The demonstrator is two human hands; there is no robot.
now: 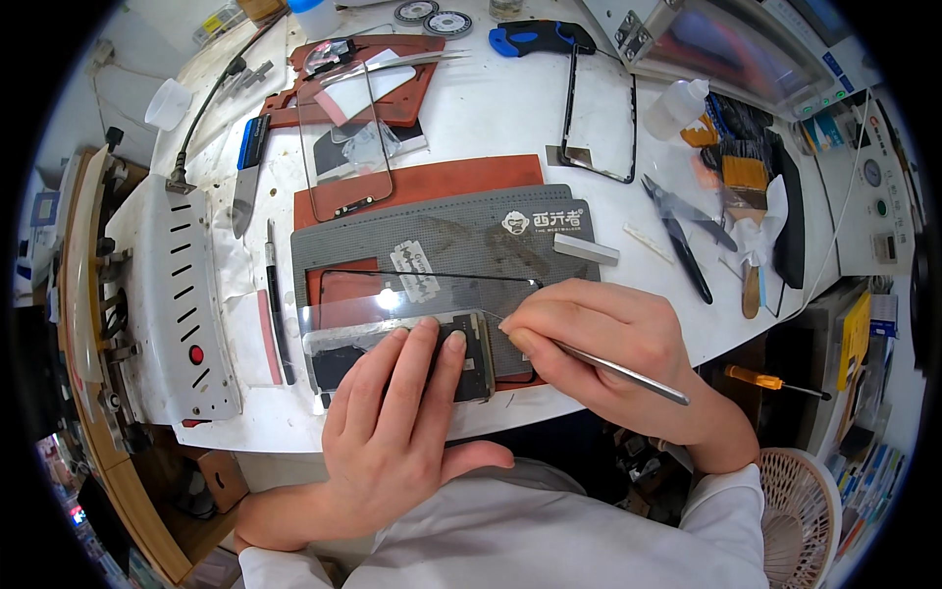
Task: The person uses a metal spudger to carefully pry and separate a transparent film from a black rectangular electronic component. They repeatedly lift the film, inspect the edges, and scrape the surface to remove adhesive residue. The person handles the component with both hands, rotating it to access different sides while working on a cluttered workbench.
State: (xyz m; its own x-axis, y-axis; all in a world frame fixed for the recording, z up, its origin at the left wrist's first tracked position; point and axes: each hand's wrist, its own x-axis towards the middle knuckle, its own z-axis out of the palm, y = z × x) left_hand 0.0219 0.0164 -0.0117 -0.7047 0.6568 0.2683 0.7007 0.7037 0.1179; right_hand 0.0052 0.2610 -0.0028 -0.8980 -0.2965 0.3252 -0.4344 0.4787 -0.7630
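Note:
My left hand point(397, 427) lies with its fingers stretched out across the dark phone screen assembly point(339, 363), its fingertips on the upper edge and the thumb held away. A thin clear film point(368, 299) sticks out along the far edge of the assembly. Pinched in my right hand point(613, 339) is a pair of slim metal tweezers point(628, 374), their fine tip near the assembly's far right corner. Beneath everything is a dark grey work mat point(442, 236), on which lie a razor blade point(414, 270) and a thin black phone frame point(422, 276) partly covered by the assembly.
A white slotted metal device point(186, 294) stands at left, beside a utility knife point(250, 167). Behind the mat lie a clear glass panel point(343, 147) and red pads point(422, 103). Pliers point(682, 245), a brush point(744, 187) and a bottle point(679, 110) are at right.

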